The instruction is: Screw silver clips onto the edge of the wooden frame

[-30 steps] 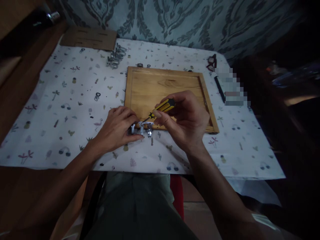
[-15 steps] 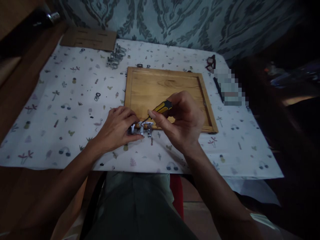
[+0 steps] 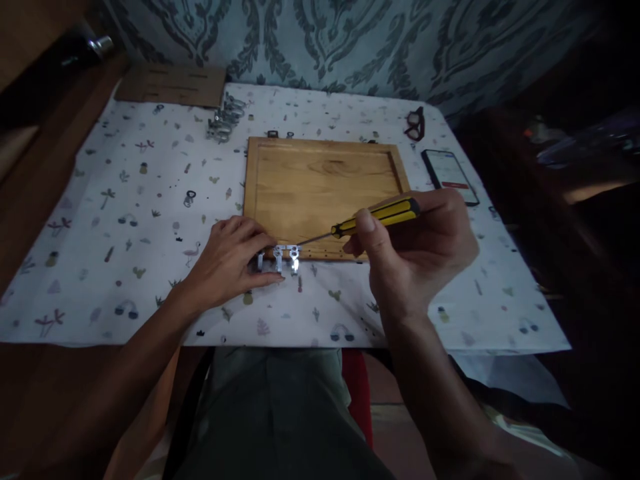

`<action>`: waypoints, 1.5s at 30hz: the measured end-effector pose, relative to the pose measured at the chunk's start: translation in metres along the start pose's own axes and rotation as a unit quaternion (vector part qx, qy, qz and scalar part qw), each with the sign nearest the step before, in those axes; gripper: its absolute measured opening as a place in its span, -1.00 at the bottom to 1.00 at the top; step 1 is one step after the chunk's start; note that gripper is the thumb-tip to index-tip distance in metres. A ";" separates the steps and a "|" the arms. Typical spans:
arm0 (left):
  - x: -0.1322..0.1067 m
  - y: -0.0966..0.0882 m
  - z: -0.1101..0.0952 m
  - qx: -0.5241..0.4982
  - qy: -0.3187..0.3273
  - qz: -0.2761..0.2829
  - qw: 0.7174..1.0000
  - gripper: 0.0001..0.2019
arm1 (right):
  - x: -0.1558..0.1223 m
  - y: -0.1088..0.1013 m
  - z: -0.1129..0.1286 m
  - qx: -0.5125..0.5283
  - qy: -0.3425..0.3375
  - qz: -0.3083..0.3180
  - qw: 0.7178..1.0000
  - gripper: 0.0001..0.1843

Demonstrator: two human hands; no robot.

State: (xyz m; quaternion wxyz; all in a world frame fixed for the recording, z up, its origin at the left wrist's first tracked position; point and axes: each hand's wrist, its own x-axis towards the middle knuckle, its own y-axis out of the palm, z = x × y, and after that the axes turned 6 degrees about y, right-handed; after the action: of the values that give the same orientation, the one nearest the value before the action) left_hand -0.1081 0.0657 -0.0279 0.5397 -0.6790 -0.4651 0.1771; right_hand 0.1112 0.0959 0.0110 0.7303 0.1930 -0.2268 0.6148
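Observation:
A framed wooden panel (image 3: 320, 187) lies flat on the patterned tablecloth. A shiny metal hinge (image 3: 283, 259) sits at its near edge. My left hand (image 3: 227, 260) rests on the cloth with its fingers pressed on the hinge's left end. My right hand (image 3: 420, 250) is closed around a yellow-and-black screwdriver (image 3: 375, 215), held nearly level and well right of the hinge. The thin shaft points left, its tip close above the panel's near edge by the hinge.
Several more metal hinges (image 3: 223, 117) lie at the back left beside a brown cardboard sheet (image 3: 173, 83). Glasses (image 3: 414, 123) and a phone (image 3: 449, 175) sit right of the panel. A small metal part (image 3: 189, 198) lies on the cloth at left. A patterned curtain hangs behind.
My right hand has pulled the screwdriver back to the right and laid it flatter, away from the hinge. My left hand stays on the hinge. The view shifted slightly.

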 end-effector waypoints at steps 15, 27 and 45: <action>0.004 0.001 -0.001 -0.004 -0.013 -0.007 1.000 -0.41 | -0.007 0.001 -0.010 0.030 0.025 0.039 0.998 -0.72; 0.007 0.000 -0.001 -0.003 -0.014 0.015 1.000 -0.48 | -0.009 0.013 -0.022 0.005 0.003 0.109 0.994 -0.73; 0.005 -0.001 -0.003 0.002 -0.004 0.010 1.000 -0.46 | -0.007 0.009 -0.011 -0.047 -0.056 0.129 0.989 -0.78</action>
State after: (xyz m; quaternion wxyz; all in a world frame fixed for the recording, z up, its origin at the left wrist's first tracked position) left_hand -0.1036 0.0687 -0.0250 0.5377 -0.6820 -0.4596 0.1860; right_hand 0.1026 0.0975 -0.0019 0.6395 0.1615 -0.3192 0.6805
